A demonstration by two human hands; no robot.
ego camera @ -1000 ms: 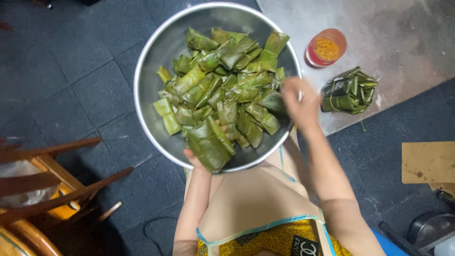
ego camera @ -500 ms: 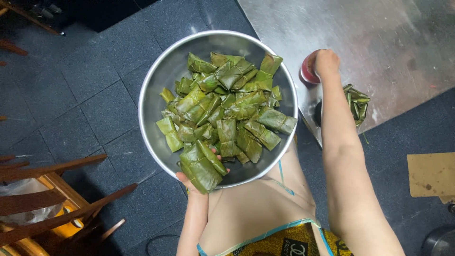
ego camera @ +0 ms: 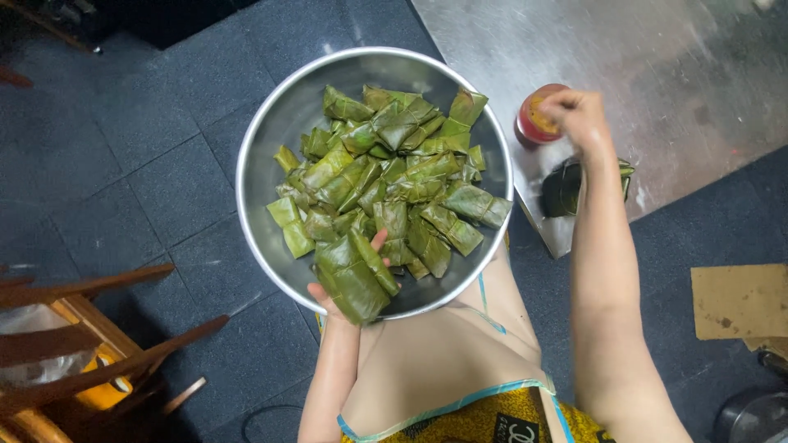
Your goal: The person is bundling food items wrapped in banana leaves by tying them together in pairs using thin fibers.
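Observation:
A wide steel bowl (ego camera: 271, 148) is heaped with several green leaf-wrapped parcels (ego camera: 386, 176). My left hand (ego camera: 345, 291) grips its near rim and pins one large leaf parcel (ego camera: 355, 279) against the edge with the thumb. My right hand (ego camera: 579, 115) reaches out to the right over a steel table (ego camera: 657, 74), its fingers curled above a small red cup (ego camera: 535, 123) with orange contents. Just below my right wrist lies a bundle of leaf parcels (ego camera: 565, 190) on the table, partly hidden by my forearm.
The floor is dark grey tile (ego camera: 123, 164). Wooden chair parts (ego camera: 98, 344) stand at the lower left. A piece of brown cardboard (ego camera: 739, 299) lies on the floor at the right, with a dark round object (ego camera: 751, 414) below it.
My right hand left the bowl's rim and swung right to the red cup on the table. The bowl stayed in my left hand; the view shifted closer.

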